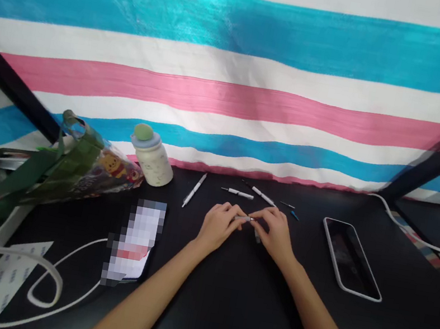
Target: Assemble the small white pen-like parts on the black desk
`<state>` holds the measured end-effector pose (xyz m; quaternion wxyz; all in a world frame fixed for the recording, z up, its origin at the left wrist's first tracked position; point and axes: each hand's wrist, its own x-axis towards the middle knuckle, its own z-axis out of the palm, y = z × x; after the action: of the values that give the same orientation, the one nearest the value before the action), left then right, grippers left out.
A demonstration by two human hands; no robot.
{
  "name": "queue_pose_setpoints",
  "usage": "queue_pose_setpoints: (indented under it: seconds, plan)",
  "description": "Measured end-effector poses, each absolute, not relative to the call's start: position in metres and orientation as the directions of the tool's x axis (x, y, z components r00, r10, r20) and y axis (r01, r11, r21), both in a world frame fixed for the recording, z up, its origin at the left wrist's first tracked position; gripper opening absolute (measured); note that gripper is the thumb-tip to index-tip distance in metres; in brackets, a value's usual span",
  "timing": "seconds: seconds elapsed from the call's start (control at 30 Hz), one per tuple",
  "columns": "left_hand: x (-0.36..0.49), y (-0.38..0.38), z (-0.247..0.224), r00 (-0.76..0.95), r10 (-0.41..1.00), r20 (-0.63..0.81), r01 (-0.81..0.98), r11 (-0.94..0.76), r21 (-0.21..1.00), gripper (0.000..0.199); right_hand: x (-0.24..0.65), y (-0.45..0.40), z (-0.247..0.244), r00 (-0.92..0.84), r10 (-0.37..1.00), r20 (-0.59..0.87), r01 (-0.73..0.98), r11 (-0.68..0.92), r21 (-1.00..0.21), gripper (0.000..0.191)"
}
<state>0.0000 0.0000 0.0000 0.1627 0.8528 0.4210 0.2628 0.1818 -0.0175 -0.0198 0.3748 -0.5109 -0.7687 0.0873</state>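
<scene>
Over the middle of the black desk, my left hand pinches a light-coloured pen barrel between thumb and fingers. My right hand closes its thumb and fingertips on the barrel's small metallic end. Below the right fingers lies another small pale pen part, partly hidden. Just beyond the hands are a white pen piece with a thin tip and a longer white pen piece. A whole white pen rests to the left. A blue piece and a thin dark piece lie right of my right hand.
A phone with a lit, blurred screen lies left, near a white cable. Behind it stand a pale bottle and a green patterned bag. Another phone lies right. A striped sheet hangs behind the desk.
</scene>
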Motion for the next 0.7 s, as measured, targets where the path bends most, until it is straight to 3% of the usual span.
queue_pose_setpoints:
  seconds: [0.43,0.7]
  plan:
    - [-0.0002,0.0012,-0.0018,0.456,0.835,0.307,0.687,-0.550,0.475,0.023,0.1793,-0.0204,-0.0198,-0.209,0.823,0.528,0.766,0.473,-0.434,0.008]
    - [-0.0011,-0.0006,-0.0027,0.401,0.888,0.226,0.701,-0.456,0.549,0.027,0.1778,-0.0190,-0.0247,-0.246,0.780,0.576,0.705,0.551,-0.446,0.008]
